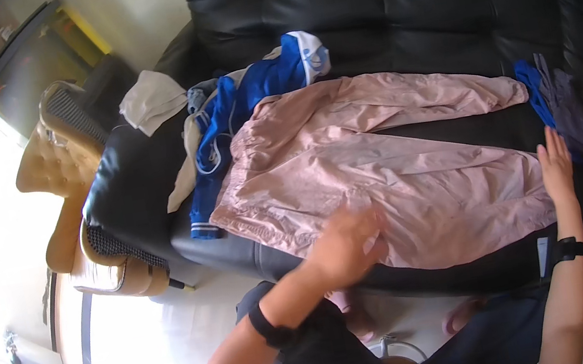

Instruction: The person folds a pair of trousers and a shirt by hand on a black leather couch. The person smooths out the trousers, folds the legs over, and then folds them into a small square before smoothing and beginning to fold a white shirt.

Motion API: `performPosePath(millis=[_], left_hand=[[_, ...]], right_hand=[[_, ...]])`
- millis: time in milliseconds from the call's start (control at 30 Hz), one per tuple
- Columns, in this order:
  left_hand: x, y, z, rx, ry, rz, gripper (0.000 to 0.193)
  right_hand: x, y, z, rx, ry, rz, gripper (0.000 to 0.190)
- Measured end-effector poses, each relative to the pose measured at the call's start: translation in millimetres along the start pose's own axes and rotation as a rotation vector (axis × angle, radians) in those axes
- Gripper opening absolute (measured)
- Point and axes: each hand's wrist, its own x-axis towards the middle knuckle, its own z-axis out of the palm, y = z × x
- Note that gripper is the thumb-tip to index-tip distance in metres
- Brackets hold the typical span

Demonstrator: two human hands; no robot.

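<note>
A pair of pink trousers (pixel 325 176) with an elastic waistband lies spread flat across a black tufted leather sofa (pixel 329 0), waist to the left, legs to the right. Over the near edge of the trousers is my left hand (pixel 349 242), blurred, its fingers partly curled; whether it pinches the cloth cannot be told. My right hand (pixel 555 159) rests with straight fingers by the hem of the nearer leg, holding nothing. Just beyond its fingertips are a blue cloth (pixel 532 87) and a dark grey cloth (pixel 568 110). Each wrist wears a black band.
A blue garment with white trim (pixel 268 81) and a cream garment (pixel 184 171) lie bunched left of the trousers. A white cloth (pixel 151 98) sits on the sofa's left arm. Tan tufted chairs (pixel 54 165) stand beyond it. A small white object (pixel 543 256) lies at the sofa's front edge.
</note>
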Motion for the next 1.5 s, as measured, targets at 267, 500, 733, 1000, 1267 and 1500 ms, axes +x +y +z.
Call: performPosePath(millis=[267,500,733,1000,1267,1500], left_hand=[[-62,-54,-23,0.51,-0.152,-0.626,0.066],[-20,-45,-109,0.008,-0.314,-0.904,0.041],[-19,-233,-94,0.007,0.373,-1.14,0.048],[8,-258,-94,-0.327,0.687,-0.88,0.034],[7,-234,-108,0.491,0.138,-1.054,0.037],[76,-227,-163,0.832,0.322,-0.651,0.088]], right_hand=[[-18,-107,11,0.197,-0.202,-0.436,0.05],[-9,-63,7,0.019,-0.243,-0.275,0.049],[-12,-120,-17,0.325,-0.166,-0.4,0.052],[-39,-167,-8,0.39,-0.264,-0.567,0.055],[-23,-170,-3,0.42,-0.271,-0.502,0.055],[-22,-172,-6,0.364,-0.3,-0.501,0.056]])
